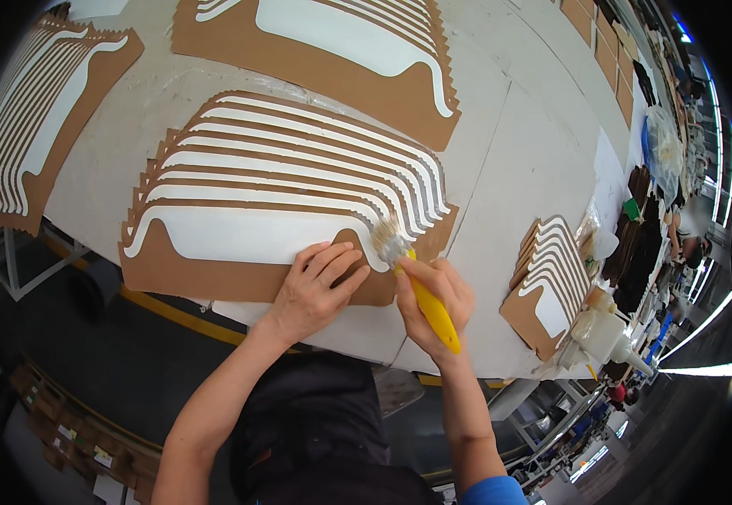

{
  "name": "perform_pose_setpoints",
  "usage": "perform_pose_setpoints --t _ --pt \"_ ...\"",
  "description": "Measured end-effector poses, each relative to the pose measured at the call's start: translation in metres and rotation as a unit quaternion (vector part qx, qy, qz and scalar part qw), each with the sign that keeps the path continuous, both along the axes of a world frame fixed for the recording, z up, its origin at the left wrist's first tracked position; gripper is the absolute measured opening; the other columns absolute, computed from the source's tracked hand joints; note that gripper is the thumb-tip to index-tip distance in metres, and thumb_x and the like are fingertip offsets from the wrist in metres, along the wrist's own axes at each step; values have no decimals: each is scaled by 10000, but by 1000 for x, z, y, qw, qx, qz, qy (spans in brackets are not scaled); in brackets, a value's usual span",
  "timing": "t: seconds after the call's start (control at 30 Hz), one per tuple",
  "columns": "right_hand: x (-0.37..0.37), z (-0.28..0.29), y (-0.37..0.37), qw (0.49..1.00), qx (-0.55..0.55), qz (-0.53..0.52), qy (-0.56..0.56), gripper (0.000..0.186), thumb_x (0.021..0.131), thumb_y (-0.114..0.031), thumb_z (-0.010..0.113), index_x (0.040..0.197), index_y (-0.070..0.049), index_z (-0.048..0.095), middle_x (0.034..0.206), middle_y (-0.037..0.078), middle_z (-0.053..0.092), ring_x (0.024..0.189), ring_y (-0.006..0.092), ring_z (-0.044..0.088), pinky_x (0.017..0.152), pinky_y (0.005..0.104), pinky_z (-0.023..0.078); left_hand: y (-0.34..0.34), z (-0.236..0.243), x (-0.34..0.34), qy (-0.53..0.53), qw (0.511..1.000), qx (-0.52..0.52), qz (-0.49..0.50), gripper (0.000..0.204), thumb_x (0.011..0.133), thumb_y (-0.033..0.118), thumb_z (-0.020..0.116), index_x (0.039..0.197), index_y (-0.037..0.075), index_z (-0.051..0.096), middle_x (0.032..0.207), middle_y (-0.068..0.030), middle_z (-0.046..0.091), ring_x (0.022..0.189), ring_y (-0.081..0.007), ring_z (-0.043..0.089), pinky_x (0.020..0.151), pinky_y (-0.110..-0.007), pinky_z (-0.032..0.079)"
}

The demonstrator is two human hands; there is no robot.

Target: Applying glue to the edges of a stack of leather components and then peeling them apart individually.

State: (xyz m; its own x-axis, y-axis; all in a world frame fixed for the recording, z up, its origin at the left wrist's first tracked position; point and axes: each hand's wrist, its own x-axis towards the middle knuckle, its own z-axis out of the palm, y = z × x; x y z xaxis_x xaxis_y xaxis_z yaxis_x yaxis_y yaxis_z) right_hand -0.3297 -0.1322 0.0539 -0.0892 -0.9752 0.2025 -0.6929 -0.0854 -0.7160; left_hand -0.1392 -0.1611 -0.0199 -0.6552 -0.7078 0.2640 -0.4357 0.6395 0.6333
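Observation:
My right hand grips a brush with a yellow handle. Its pale bristles touch the right end of a stack of brown leather-like sheets. These sheets overlap in steps, and each carries a white shaped area with curved ends. My left hand lies on the front sheet just left of the brush, fingers spread and fingertips resting near the white area's lower edge. Whether the white is a coating or a separate layer, I cannot tell.
Similar fanned stacks lie on the pale table: one at the back, one at the far left, and a smaller one at right. A whitish plastic bottle lies beside the small stack. Dark pieces are piled beyond.

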Motion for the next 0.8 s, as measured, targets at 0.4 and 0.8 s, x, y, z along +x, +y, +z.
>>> perform_pose_setpoints --t 0.4,0.8 --pt "-3 -14 -29 975 21 -161 -152 74 865 -25 690 931 -1 665 746 103 651 610 135 616 569 285 472 0 -1 -8 -17 1000 -22 3 347 717 56 735 1054 136 709 1199 -32 603 1187 -220 549 1001 -412 438" --pt "-14 -33 -11 974 32 -203 -91 61 877 -52 698 928 -32 670 716 62 611 641 156 607 583 291 460 -2 11 -13 -57 998 4 7 330 734 107 752 1059 143 709 1216 -24 604 1194 -207 530 1019 -413 405"
